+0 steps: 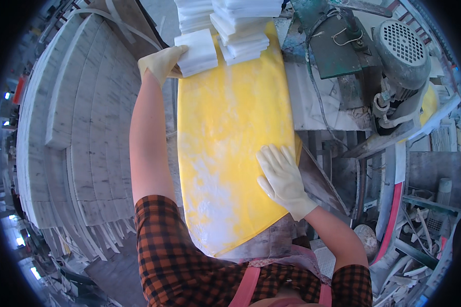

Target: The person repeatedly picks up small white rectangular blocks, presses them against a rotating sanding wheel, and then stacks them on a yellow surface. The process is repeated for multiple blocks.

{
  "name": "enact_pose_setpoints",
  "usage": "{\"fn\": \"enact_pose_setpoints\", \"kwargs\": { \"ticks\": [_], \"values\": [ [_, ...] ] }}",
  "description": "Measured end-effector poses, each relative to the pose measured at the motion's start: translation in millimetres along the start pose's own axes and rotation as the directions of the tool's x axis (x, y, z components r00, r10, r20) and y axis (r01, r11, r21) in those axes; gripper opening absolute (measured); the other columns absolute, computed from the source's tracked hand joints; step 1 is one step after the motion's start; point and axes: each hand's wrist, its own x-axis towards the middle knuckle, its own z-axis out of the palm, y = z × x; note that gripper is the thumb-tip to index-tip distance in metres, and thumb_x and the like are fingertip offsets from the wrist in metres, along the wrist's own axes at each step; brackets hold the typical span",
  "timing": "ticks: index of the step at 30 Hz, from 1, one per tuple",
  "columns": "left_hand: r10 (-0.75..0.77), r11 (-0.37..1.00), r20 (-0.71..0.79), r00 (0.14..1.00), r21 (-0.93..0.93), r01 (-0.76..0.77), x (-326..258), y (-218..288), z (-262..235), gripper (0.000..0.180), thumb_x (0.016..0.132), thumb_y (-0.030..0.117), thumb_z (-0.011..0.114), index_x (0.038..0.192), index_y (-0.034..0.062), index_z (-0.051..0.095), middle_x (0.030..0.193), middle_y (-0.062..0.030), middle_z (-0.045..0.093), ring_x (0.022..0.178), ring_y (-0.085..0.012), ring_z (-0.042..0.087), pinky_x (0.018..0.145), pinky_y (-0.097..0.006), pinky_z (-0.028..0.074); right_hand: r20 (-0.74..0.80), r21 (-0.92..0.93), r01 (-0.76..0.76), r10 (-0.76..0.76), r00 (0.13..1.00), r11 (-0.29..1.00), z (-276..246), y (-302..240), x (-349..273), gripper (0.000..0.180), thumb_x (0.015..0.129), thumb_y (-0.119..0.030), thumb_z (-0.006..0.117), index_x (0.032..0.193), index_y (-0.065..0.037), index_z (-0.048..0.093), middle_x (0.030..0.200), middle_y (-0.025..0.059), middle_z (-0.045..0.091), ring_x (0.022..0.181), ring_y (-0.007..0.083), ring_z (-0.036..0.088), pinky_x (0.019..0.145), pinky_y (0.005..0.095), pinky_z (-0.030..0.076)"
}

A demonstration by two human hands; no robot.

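Observation:
My left hand (161,62), in a pale rubber glove, reaches to the far left with its fingers closed at the left edge of a small stack of white square sheets (196,51). Part of its fingers is hidden at that edge. Gloved likewise, my right hand (281,179) lies flat with spread fingers on the near right part of a yellow cover (230,138), holding nothing. White powdery smears mark this cover, which drapes over a long work surface. Taller piles of white sheets (243,25) stand at its far end, beside the small stack.
Long grey-veined stone slabs (92,117) stand stacked on the left. A machine with a grey motor (402,51) and hanging cables occupies the far right. Broken offcuts (412,266) lie at the lower right, near a red-and-white curved strip (394,215).

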Motion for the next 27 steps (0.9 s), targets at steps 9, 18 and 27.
{"fn": "enact_pose_setpoints", "kwargs": {
  "ticks": [9, 18, 27],
  "values": [
    [0.269, 0.841, -0.167, 0.948, 0.521, -0.147, -37.5, 1.9, 19.4, 0.05, 0.091, 0.031, 0.044, 0.123, -0.0008, 0.066, 0.112, -0.0146, 0.073, 0.094, -0.0288, 0.075, 0.09, -0.033, 0.051, 0.015, -0.025, -0.001, 0.002, 1.0, 1.0, -1.1, -2.2, 0.4, 0.053, 0.085, -0.019, 0.064, 0.132, 0.004, 0.052, 0.135, 0.0198, 0.054, 0.132, 0.0365, 0.046, 0.117, 0.0522, 0.03],
    [0.604, 0.789, -0.412, 0.682, 0.191, -0.584, -148.1, -66.2, 48.4, 0.047, 0.104, 0.038, 0.053, 0.121, -0.0036, 0.065, 0.126, -0.0213, 0.067, 0.118, -0.0296, 0.062, 0.099, -0.037, 0.048, -0.141, -0.085, 0.077, -0.088, 0.986, 0.993, 16.9, 3.4, -13.3, 0.056, 0.088, -0.024, 0.065, 0.134, 0.005, 0.052, 0.135, 0.0215, 0.057, 0.133, 0.0378, 0.048, 0.118, 0.0515, 0.031],
    [0.385, 0.923, -0.511, 0.768, 0.203, -0.328, -349.9, -220.5, 61.9, 0.031, 0.099, 0.023, 0.066, 0.118, -0.0017, 0.071, 0.121, -0.0109, 0.07, 0.122, -0.0219, 0.06, 0.106, -0.034, 0.043, -0.336, 0.046, 0.147, -0.123, 0.934, 0.988, 12.6, 4.8, -29.8, 0.042, 0.088, -0.025, 0.068, 0.12, 0.0, 0.059, 0.116, 0.0138, 0.062, 0.115, 0.0325, 0.056, 0.106, 0.0474, 0.04]
  ]
}}
